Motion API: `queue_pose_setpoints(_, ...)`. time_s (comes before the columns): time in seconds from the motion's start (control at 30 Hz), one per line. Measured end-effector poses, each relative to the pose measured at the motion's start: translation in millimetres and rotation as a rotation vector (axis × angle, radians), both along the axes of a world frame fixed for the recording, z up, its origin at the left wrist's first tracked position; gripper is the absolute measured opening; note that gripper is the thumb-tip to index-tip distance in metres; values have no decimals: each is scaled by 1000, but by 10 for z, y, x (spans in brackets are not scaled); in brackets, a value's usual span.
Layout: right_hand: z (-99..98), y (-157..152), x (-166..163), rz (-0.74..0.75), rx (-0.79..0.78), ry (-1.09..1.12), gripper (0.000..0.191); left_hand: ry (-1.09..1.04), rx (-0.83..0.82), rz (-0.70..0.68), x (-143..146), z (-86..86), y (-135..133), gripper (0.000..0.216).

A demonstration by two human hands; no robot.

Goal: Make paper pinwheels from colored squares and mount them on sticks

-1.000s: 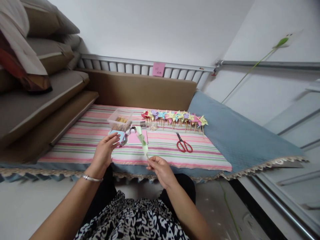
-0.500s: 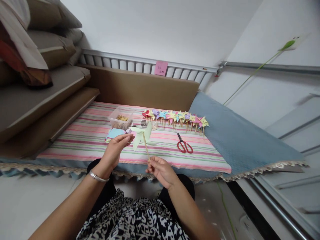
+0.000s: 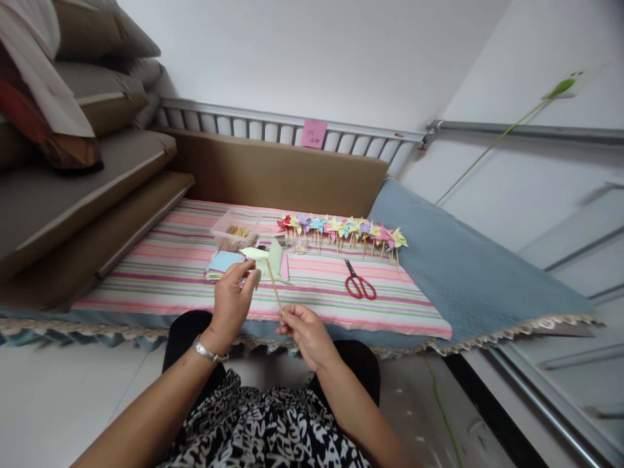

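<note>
A pale green paper pinwheel [image 3: 274, 259] on a thin wooden stick is held over the striped cloth. My right hand [image 3: 306, 330] pinches the lower end of that stick, and the pinwheel leans up and to the left. Close to the pinwheel's left blade is my left hand [image 3: 234, 296], thumb and fingers apart; whether a fingertip touches the paper I cannot tell. Beyond my left hand lies a stack of coloured paper [image 3: 225, 261], with light blue on top. A clear plastic box [image 3: 229, 237] of wooden sticks stands behind it.
Several small colourful pinwheels [image 3: 336, 225] lie in a row at the back. Red-handled scissors [image 3: 359, 286] rest on the striped cloth [image 3: 312, 299] to the right. Small clear containers [image 3: 299, 246] sit behind the green pinwheel. Stacked cushions [image 3: 97, 162] rise on the left.
The green pinwheel and my right hand have shifted slightly left. My left hand has turned more upright, and its thumb and fingers have spread beside the blade.
</note>
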State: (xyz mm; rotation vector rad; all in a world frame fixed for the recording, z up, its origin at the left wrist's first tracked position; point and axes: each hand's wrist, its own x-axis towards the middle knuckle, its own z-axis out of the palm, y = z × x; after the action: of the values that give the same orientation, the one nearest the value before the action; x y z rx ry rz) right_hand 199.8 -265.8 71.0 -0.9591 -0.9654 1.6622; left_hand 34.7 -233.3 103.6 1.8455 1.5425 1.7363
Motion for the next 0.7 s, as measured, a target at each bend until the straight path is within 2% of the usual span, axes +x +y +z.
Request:
queue_pose_setpoints(0.17, -7, -17, -43, -22, 25, -32, 26, 72, 24, 52, -9, -14, 15, 20)
queue_pose_setpoints(0.33, 2, -26, -51, -19, 26, -27, 27, 73, 50, 36, -1, -33, -12, 24)
queue_pose_setpoints(0.57, 44, -38, -87, -26, 13, 24, 26, 187, 71, 50, 33, -89, -17, 45)
queue_pose_setpoints(0.7, 75, -45, -120, -21, 0, 34, 25, 216, 81, 100, 28, -132, 20, 41)
